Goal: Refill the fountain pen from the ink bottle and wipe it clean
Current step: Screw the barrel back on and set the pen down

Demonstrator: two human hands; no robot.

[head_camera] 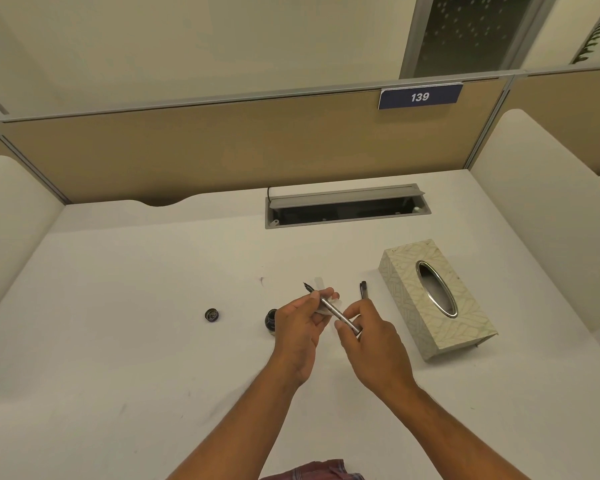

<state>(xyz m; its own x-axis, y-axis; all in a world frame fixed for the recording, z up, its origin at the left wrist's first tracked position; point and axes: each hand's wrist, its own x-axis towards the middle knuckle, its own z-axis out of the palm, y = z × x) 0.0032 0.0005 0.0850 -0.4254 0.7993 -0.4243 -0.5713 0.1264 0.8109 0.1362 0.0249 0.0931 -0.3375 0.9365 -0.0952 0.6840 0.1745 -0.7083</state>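
A slim metal fountain pen (333, 311) is held over the white desk (118, 341), its dark nib pointing up and to the left. My left hand (300, 327) pinches its front part together with a white tissue (323, 296). My right hand (368, 336) grips the rear end of the barrel. The dark ink bottle (270, 322) stands open on the desk, partly hidden behind my left hand. Its round cap (211, 315) lies to the left. The dark pen cap (363, 290) lies on the desk behind my right hand.
A patterned tissue box (409, 268) with an oval metal-rimmed slot lies at the right. A cable tray (347, 207) with its lid raised is set in the desk at the back. Cubicle partitions close off the back and both sides.
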